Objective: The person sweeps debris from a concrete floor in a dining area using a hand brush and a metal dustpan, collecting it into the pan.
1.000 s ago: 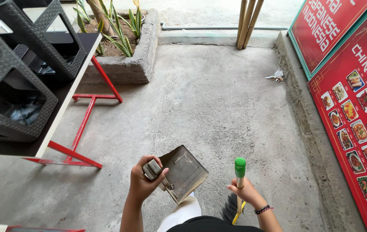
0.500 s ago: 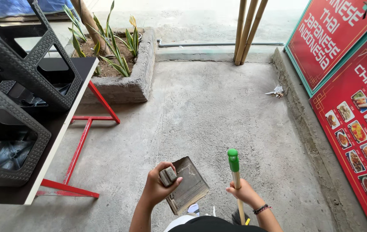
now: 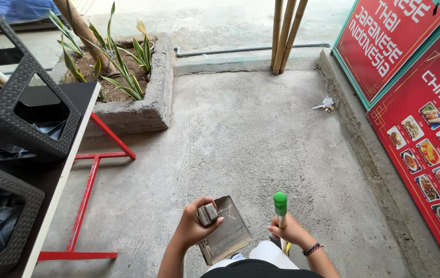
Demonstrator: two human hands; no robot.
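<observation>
My left hand (image 3: 193, 226) grips the handle of a worn metal dustpan (image 3: 229, 229), held tilted just above the concrete floor (image 3: 261, 139). My right hand (image 3: 292, 232) is closed around a yellow broom handle with a green cap (image 3: 280, 203), which stands nearly upright; the broom's head is hidden below my body. The two hands are close together at the bottom middle of the view. A crumpled scrap of litter (image 3: 325, 105) lies on the floor far ahead, against the low kerb on the right.
A table with red metal legs (image 3: 92, 175) holds upturned dark woven stools (image 3: 22, 110) on the left. A concrete planter (image 3: 143, 110) with spiky plants stands beyond it. Bamboo poles (image 3: 284, 36) rise at the back. Red menu boards (image 3: 426, 113) line the right wall.
I have walked forward: the planter, table and boards have come nearer. Both hands sit lower in view, still holding the dustpan and the broom handle.
</observation>
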